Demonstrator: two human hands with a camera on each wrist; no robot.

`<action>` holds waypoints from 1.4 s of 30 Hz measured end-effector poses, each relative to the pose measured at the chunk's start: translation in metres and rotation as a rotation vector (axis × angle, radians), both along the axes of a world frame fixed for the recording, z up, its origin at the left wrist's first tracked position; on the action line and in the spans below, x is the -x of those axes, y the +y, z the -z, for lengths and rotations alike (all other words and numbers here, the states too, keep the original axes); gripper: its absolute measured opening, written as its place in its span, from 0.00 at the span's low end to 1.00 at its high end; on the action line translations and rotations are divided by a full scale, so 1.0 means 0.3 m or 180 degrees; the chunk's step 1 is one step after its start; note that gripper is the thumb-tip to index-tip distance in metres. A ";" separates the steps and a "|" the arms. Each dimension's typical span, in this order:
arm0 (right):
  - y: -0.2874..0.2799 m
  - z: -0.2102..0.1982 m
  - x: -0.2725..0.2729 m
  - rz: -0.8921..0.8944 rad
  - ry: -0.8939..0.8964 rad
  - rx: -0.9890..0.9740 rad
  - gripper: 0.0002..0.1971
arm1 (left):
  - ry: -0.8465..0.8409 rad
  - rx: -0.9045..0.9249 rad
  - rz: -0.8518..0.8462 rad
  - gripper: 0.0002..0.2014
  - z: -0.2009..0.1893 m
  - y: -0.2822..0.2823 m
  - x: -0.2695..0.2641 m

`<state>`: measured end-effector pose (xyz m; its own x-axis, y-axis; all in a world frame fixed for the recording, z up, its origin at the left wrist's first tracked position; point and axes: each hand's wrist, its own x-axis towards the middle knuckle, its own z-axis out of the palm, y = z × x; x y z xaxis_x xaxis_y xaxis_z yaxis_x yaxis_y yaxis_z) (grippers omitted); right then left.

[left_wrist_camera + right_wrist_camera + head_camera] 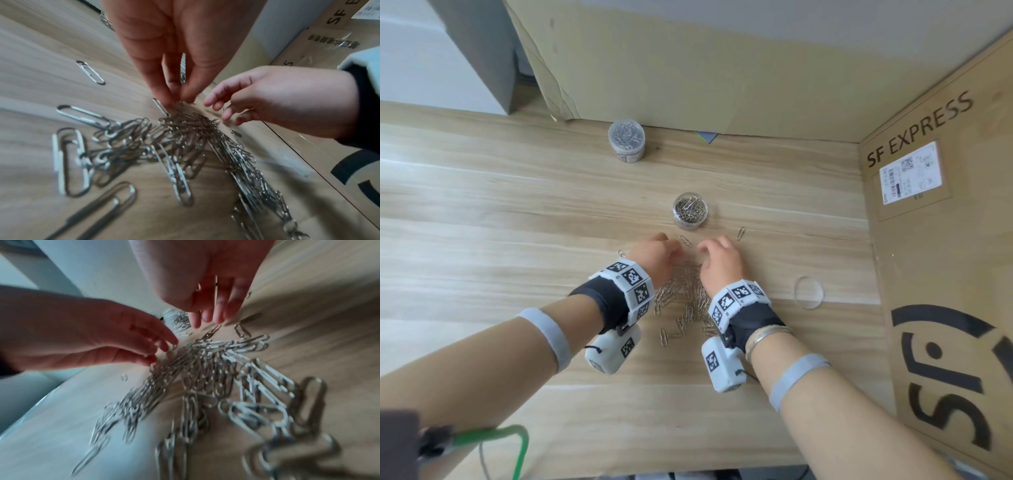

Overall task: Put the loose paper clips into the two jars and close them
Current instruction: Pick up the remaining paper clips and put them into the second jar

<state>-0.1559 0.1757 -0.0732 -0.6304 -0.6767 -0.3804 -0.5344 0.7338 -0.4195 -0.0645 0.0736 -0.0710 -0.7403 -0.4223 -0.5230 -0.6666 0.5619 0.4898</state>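
Observation:
A heap of silver paper clips lies on the wooden table between my wrists. My left hand reaches down at the heap's far end. Its thumb and fingertips are drawn together, pinching clips at the top of the heap. My right hand hovers opposite with relaxed fingers touching the table beside the clips, holding nothing. An open clear jar, partly filled with clips, stands just beyond the hands. A second jar, lidded and full, stands farther back.
A clear round lid lies flat on the table to the right of my right wrist. Single stray clips lie around the hands. Cardboard box walls close off the right side and the back.

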 end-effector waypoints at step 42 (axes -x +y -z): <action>0.007 -0.026 -0.080 -0.0294 -0.0438 -0.0402 0.25 | 0.0167 0.0006 0.0163 0.31 0.002 0.037 -0.043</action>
<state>-0.1319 0.1779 -0.0656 -0.5042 -0.6705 -0.5442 -0.5459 0.7358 -0.4009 -0.0515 0.0847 -0.0717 -0.7873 -0.3843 -0.4821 -0.6104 0.5956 0.5222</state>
